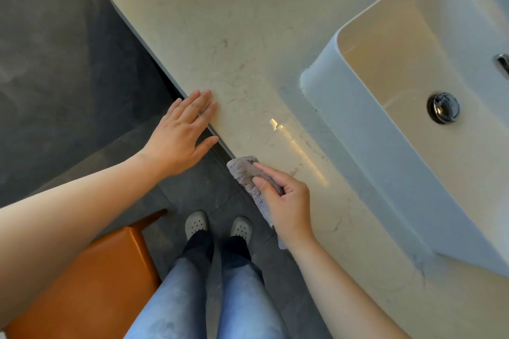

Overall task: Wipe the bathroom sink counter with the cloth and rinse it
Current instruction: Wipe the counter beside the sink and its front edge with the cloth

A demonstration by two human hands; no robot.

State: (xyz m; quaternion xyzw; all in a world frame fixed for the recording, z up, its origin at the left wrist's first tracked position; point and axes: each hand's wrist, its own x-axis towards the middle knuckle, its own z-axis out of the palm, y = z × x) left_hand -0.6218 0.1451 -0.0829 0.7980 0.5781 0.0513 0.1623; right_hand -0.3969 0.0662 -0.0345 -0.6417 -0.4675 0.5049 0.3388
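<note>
A dark grey tiled floor (55,49) fills the left side and the lower middle of the view. Above it a pale, veined stone counter (220,36) is seen running from the upper left to the lower right, and faint smears and a bright, wet-looking streak are visible on it between the front edge and the basin. A white rectangular sink (355,132) is set on top of the counter at the right. An orange seat (91,278) is placed on the floor at the lower left, just beside legs in blue jeans (170,297). The left hand (179,135) is laid flat on the counter's front edge with the fingers straight and close together, the thumb held out past the edge. The right hand (286,203) is closed round a fluffy grey cloth (242,170), with the forefinger stretched along its top. The cloth is held against the front edge of the counter, with one end shown hanging below the wrist. Two light perforated clogs (196,223) are seen on the tiles beneath. A chrome drain plug (443,107) is fitted in the basin floor, and the tip of a tap (502,63) is cut off by the right border.
</note>
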